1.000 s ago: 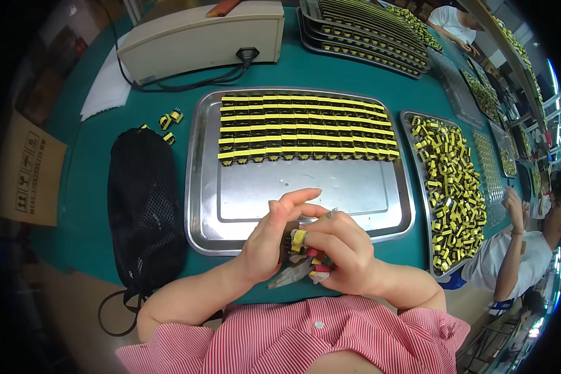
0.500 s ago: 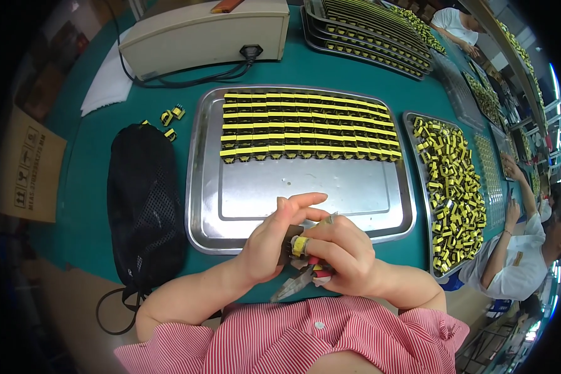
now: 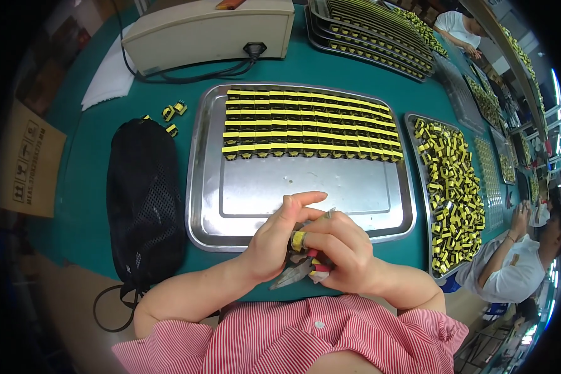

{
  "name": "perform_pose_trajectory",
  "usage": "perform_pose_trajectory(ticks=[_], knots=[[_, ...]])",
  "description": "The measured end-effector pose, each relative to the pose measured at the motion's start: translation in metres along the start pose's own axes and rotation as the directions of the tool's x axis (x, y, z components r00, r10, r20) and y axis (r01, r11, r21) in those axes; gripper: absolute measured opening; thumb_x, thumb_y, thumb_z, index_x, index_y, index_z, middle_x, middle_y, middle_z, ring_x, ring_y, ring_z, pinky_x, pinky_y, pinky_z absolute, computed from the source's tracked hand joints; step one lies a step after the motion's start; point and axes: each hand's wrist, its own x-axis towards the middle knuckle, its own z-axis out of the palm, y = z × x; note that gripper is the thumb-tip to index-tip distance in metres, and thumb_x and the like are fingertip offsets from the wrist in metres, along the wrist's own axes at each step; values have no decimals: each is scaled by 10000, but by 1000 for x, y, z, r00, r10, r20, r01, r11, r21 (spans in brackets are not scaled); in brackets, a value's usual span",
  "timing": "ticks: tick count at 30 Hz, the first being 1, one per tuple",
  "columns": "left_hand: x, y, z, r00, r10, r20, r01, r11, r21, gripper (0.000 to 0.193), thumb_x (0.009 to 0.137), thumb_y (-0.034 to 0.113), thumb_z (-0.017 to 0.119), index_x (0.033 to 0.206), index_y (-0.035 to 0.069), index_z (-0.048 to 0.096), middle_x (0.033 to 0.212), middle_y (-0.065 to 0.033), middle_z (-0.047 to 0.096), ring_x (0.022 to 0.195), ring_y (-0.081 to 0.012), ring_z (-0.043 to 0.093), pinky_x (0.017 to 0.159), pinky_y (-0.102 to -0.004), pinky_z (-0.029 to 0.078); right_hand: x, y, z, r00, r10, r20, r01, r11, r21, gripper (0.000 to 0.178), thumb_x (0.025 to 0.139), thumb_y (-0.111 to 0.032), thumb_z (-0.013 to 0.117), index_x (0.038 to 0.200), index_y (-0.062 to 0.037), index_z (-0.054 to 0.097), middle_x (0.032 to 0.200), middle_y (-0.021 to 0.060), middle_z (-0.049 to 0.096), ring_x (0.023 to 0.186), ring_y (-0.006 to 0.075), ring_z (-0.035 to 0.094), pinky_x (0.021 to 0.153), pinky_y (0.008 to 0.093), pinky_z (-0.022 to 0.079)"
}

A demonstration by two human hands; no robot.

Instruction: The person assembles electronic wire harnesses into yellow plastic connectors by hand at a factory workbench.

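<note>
My two hands meet over the near edge of a metal tray (image 3: 255, 234). A small black-and-yellow transformer (image 3: 298, 240) is held between them, against my left palm. My left hand (image 3: 271, 240) is curled around its side, with two fingers stretched toward the right; its other fingers are hidden. My right hand (image 3: 349, 252) grips pliers (image 3: 293, 273) with red handles, their grey jaws pointing down and left toward my body. The fingers of my right hand also touch the transformer. Pale wrapping shows around some of my right fingertips. Rows of matching transformers (image 3: 308, 135) fill the tray's far half.
To the right, a second tray (image 3: 425, 206) holds a loose heap of transformers. A black mesh bag (image 3: 146, 206) lies left, near several loose transformers (image 3: 173, 112). Behind are a beige device (image 3: 209, 37) with a cable and stacked full trays (image 3: 371, 47). Co-workers sit at right.
The pliers' jaws have tilted slightly and show more plainly. My hands have barely moved. At right, a co-worker's hands have drawn together.
</note>
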Motion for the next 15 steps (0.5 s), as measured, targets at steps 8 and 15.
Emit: perform_pose_trajectory(ticks=[8, 15], knots=[[7, 13, -4, 993, 22, -113, -13, 997, 74, 452, 963, 343, 297, 1246, 1, 378, 1077, -111, 544, 945, -150, 526, 837, -262, 417, 1, 10, -1, 999, 33, -23, -32, 999, 23, 453, 459, 24, 658, 896, -13, 543, 847, 103, 564, 615, 226, 488, 538, 313, 402], [4, 22, -3, 993, 72, -89, -51, 975, 217, 379, 958, 277, 327, 1190, -7, 425, 1027, -116, 552, 896, -148, 545, 792, -253, 437, 3, 5, -5, 999, 37, -39, -34, 997, 69, 480, 456, 38, 667, 915, -20, 540, 860, 95, 564, 640, 249, 498, 562, 311, 418]])
